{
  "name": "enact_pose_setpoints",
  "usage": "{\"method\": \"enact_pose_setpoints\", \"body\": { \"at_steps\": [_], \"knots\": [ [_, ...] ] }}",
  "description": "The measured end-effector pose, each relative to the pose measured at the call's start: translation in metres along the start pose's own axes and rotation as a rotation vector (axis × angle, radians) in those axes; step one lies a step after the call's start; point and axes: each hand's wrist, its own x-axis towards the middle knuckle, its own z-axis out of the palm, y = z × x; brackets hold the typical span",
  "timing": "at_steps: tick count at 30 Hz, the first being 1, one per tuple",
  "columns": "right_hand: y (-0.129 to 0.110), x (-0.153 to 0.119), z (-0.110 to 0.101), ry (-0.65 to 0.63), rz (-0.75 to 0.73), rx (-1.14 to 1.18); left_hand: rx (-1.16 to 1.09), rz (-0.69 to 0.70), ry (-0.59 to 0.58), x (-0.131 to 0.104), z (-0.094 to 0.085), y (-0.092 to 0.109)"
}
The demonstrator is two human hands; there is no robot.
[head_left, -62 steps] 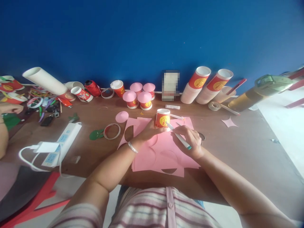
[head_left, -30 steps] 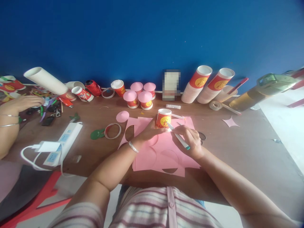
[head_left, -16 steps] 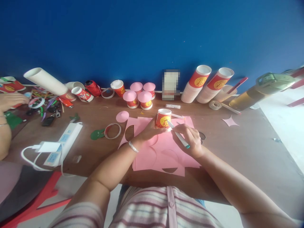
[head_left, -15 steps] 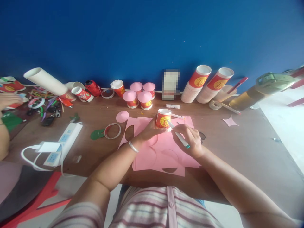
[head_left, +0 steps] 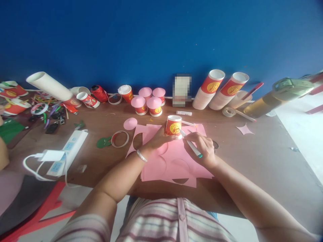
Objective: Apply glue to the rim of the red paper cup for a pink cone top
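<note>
My left hand (head_left: 159,137) is closed around the lower part of a red paper cup (head_left: 173,125) with yellow lettering and a white rim, held upright above a stack of pink paper (head_left: 156,168). Gripped in my right hand (head_left: 203,148) is a white marker (head_left: 193,147) with a green end. Its tip meets, or nearly meets, the cup's yellow print. Curved outlines and round cut-outs show in the pink sheets. Beside my right hand a dark loop (head_left: 216,144) is partly hidden.
Several cups with pink cone tops (head_left: 154,102) stand behind the paper. Tall cup stacks (head_left: 209,87), a tape roll (head_left: 229,111) and a large bottle (head_left: 267,95) are right. At left lie a power strip (head_left: 73,144) and a tape ring (head_left: 120,138). Another person's arm (head_left: 3,153) shows far left.
The cup in my left hand has turned slightly, its yellow print shifting left. The other person's hand at the far left has drawn back from the cup there.
</note>
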Motion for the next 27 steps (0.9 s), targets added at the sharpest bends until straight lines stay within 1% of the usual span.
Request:
{"method": "enact_pose_setpoints", "body": {
  "at_steps": [18,24,27],
  "knots": [
    [-0.0033,-0.0009,0.0011,-0.01,-0.019,0.068,0.035,-0.045,0.073,-0.0035,0.0015,0.004],
    [-0.0041,0.0,0.0002,0.012,-0.034,0.085,0.024,-0.032,0.065,-0.0038,0.0015,0.0047],
    [-0.0048,-0.0003,0.0005,-0.002,-0.018,0.086,0.022,-0.032,0.045,-0.0041,0.0021,0.0063]
  ]
}}
